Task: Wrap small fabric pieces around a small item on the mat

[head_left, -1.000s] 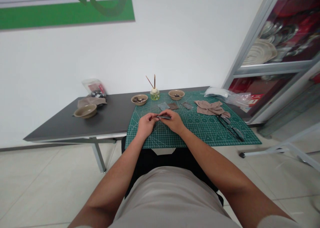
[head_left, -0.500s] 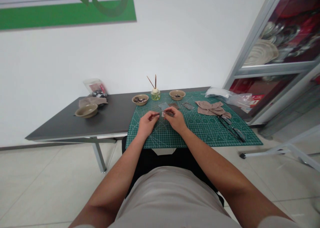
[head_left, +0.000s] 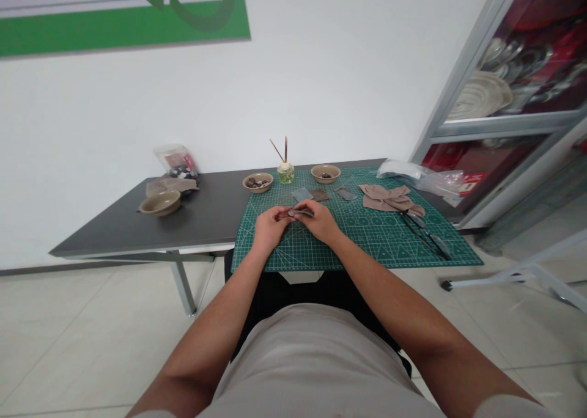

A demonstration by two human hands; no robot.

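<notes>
Three tan bowls (head_left: 257, 182) stand along the far side of the dark table (head_left: 197, 222), two by the far edge of the green cutting mat (head_left: 380, 250) and one off left beside a folded cloth (head_left: 172, 186) and a plastic bag (head_left: 175, 161). A glass jar (head_left: 285, 175) with two sticks sits between the far pair. Three flat swatches (head_left: 319, 194) lie beyond the hands, a beige cloth (head_left: 384, 197) and a long dark tool (head_left: 424, 236) rightward. In the head view, the left hand (head_left: 270, 230) and right hand (head_left: 320, 221) both pinch a small grey sliver (head_left: 302, 212), too small to identify, above the mat's near middle.
</notes>
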